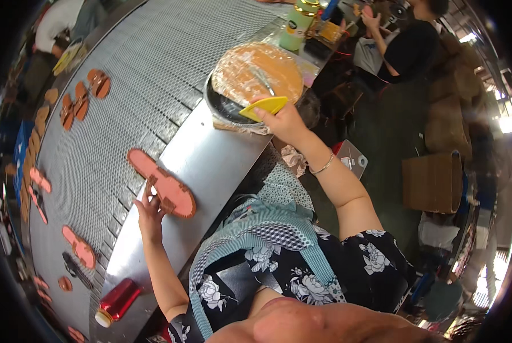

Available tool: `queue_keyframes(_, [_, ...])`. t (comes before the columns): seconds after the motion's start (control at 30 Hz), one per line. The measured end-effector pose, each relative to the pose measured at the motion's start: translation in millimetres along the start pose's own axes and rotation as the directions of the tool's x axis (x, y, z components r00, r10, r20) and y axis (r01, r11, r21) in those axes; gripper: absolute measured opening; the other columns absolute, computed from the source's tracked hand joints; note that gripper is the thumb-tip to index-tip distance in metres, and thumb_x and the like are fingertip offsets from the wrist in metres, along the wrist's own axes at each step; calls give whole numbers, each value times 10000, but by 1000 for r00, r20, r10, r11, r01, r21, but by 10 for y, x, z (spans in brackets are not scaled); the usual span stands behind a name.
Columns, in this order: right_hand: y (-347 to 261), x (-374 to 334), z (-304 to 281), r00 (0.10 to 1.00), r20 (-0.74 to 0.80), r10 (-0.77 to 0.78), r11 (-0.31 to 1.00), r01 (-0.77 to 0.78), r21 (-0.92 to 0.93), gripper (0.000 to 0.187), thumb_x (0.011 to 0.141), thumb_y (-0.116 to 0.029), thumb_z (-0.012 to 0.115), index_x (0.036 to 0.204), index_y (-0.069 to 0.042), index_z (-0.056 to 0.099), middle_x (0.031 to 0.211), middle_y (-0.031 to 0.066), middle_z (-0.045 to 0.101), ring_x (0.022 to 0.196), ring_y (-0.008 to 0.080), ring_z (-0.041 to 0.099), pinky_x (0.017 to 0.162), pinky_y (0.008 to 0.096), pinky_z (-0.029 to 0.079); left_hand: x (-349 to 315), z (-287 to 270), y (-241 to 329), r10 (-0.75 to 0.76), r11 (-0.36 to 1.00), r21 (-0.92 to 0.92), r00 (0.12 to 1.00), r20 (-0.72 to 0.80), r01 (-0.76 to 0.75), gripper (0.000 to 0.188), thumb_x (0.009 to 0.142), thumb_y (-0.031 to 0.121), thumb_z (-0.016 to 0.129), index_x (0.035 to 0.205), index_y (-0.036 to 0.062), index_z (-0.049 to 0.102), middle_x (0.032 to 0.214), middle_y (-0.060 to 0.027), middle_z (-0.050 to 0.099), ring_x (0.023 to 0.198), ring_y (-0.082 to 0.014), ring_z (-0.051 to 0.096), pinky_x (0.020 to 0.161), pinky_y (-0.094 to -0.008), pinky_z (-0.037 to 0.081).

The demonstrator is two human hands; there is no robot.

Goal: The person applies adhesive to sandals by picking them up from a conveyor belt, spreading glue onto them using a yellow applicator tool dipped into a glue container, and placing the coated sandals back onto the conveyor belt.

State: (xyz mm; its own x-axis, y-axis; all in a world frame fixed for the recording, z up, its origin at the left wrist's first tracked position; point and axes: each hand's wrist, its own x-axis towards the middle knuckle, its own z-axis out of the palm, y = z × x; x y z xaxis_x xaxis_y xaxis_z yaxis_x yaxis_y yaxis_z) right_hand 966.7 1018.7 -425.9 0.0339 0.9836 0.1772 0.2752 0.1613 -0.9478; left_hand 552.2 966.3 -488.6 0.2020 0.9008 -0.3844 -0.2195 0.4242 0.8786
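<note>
A pink slide sandal (175, 194) with a brown strap lies at a slant over the seam between the mesh conveyor and the metal ledge. My left hand (151, 212) has its fingers closed on the strap at the sandal's left side. In my right hand (283, 121) is a flat yellow scraper (264, 108), held above the near edge of a dark round pan (224, 107). A round tan board (250, 66) wrapped in clear plastic rests partly over the pan. On the board lies a thin brush (260, 78) with a metal part.
Other sandals (80, 247) and brown ones (99, 83) sit on the mesh conveyor (153, 63). A red bottle (117, 300) lies near the ledge's lower end. Beyond the pan stands a green bottle (297, 28). At right are a cardboard box (432, 182) and another person (407, 48).
</note>
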Motion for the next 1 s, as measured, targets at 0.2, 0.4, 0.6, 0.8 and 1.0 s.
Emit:
queue_keyframes(0.2, [-39, 272, 48, 970, 238, 40, 917, 59, -395, 218, 868, -119, 589, 1067, -34, 616, 898, 54, 656, 828, 139, 603, 748, 264, 474, -69, 163, -289, 257, 955, 181, 960, -110, -234, 797, 885, 280, 465, 1477, 92, -33, 1343, -168, 442, 1197, -255, 473, 970, -359, 387])
queue_keyframes(0.4, [246, 414, -22, 979, 140, 148, 987, -136, -91, 213, 853, -135, 593, 1034, -31, 634, 804, 51, 641, 641, 120, 587, 578, 250, 470, -21, 333, -670, 652, 657, 489, 758, 13, -574, 830, 736, -47, 519, 1448, 70, 108, 1375, -182, 363, 1233, -279, 427, 1027, -385, 351])
queue_keyframes(0.6, [300, 297, -39, 931, 43, 362, 930, -364, 55, 193, 849, -136, 605, 997, -17, 641, 666, 17, 590, 450, 81, 490, 422, 213, 397, 211, 394, -656, 584, 761, 483, 782, -218, -433, 338, 786, -90, 489, 1117, -19, 506, 1059, -92, 577, 985, -184, 556, 886, -302, 436])
queue_keyframes(0.8, [220, -160, 182, 904, -154, 399, 873, -323, 365, 179, 870, -91, 573, 1027, -10, 598, 704, 24, 584, 448, 73, 486, 389, 211, 384, 233, 725, -462, 577, 817, 198, 770, -271, -542, 125, 880, 9, 530, 1004, 1, 542, 1034, -66, 614, 909, -112, 562, 808, -257, 464])
queue_keyframes(1.0, [-275, -424, 646, 967, 83, 242, 781, -245, 574, 184, 892, -96, 590, 1061, -22, 588, 841, 48, 612, 558, 69, 530, 456, 197, 434, 71, 1020, -347, 597, 801, 51, 791, -130, -596, 74, 879, 8, 557, 941, 7, 519, 1063, -89, 605, 923, -130, 569, 808, -264, 468])
